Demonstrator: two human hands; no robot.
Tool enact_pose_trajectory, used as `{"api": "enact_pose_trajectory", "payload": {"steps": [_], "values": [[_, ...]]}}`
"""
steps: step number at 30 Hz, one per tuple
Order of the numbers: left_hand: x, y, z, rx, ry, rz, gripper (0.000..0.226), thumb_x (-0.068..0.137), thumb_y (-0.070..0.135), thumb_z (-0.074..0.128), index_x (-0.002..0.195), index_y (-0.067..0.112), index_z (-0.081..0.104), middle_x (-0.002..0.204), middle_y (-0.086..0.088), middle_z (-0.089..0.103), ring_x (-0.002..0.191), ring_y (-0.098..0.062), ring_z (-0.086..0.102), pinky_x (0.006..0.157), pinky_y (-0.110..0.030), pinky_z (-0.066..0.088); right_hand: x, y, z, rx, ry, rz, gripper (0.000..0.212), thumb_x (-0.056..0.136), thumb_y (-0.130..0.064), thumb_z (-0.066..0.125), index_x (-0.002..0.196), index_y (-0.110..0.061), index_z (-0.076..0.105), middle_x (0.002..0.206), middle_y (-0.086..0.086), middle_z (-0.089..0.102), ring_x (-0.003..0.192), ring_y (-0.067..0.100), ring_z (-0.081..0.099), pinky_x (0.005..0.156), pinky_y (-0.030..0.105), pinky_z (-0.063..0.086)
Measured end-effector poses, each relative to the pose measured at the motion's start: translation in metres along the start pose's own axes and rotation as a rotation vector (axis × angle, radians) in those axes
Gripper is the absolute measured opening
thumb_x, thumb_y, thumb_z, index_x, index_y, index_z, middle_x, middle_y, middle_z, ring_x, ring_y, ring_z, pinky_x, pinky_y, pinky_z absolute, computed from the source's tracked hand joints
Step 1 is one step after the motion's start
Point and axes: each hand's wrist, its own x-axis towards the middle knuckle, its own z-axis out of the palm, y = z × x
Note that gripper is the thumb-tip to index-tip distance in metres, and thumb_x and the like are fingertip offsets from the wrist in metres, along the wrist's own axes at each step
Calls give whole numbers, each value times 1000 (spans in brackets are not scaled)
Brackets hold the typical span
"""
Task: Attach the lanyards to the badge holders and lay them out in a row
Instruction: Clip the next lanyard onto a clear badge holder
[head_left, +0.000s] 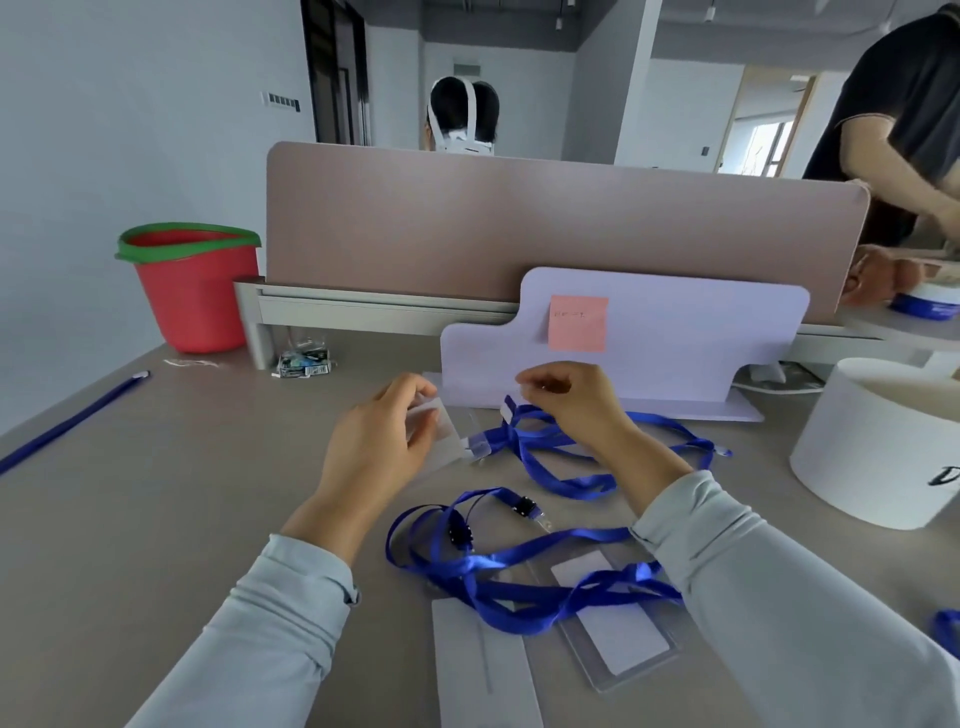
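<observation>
1. Table (182, 493): a flat holder (615, 642) lies near me, its long side pointing away.
2. Blue lanyard (550, 480) lies tangled under the right hand (576, 410).
3. Left hand (379, 447) grips a clear holder (441, 428), long side tilted, above the table.
4. Right hand's fingers are curled, pinching something tiny. I cannot tell what.

Nothing here reads out cleanly. The pink sticky note (578, 322) on the white upright board (675, 343) carries a faint handwritten line too small to make out. The white round box (878, 447) at the right shows dark script starting with what looks like a "D", cut off at the frame edge, and the print on the small packet (304, 362) on the desk (171, 493) is a blur.
</observation>
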Motion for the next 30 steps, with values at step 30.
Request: {"api": "enact_pose_trajectory", "payload": {"steps": [30], "values": [[-9,26,18,22,-136,258,23,75,28,74,88,20,57,90,12,64,74,-10,57,80,-25,32,-59,36,-13,-91,61,-127,15,83,-16,68,96,-19,74,85,-15,68,79,-2,64,74,5,47]]}}
